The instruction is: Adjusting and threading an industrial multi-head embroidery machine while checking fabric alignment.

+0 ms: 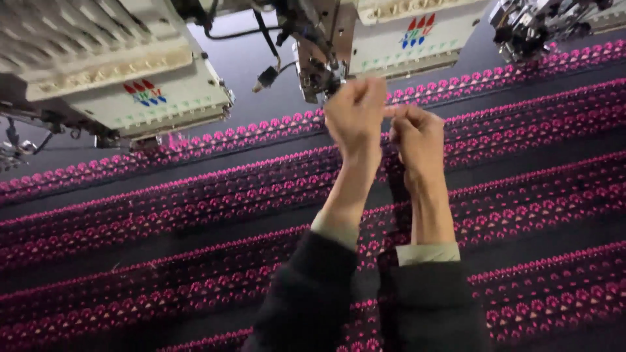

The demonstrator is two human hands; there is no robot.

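Observation:
Both my hands are raised side by side in front of a metal needle assembly [317, 72] of an embroidery machine. My left hand [355, 114] has its fingers curled shut close to the needle part. My right hand [417, 133] is pinched shut, its fingertips touching the left hand's. Whatever lies between the fingers is too thin to see. Under the hands stretches dark fabric [163, 261] stitched with rows of pink motifs.
A white embroidery head [130, 85] hangs at the upper left, a second head [411, 32] sits behind the hands, and a third metal assembly [528, 26] is at the upper right. A black cable with a plug [266, 77] dangles between the heads.

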